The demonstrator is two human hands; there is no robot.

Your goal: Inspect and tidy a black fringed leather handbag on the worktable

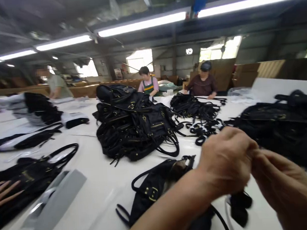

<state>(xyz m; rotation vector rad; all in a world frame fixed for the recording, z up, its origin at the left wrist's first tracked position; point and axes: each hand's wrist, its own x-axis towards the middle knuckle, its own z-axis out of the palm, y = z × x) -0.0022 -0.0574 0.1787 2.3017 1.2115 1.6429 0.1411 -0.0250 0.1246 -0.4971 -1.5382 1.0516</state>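
Note:
My left hand [224, 159] and my right hand [283, 182] meet at the right of the view, raised above the white table [100, 190]. Both have fingers bent and pinched together at one spot. What lies between the fingertips is hidden and too small to name. Beneath them is a blurred black piece [239, 208], beside a pale strip; whether it hangs from my fingers I cannot tell. A black handbag [149, 187] with gold buckles and looped handles lies under my left forearm, which covers part of it.
A tall pile of black handbags [133, 126] stands mid-table. Black straps [194, 107] lie behind, more bags [280, 125] at right. At left, a co-worker's hand [4, 195] rests on a black bag [28, 176] beside a grey sheet [60, 202]. Several people work across the table.

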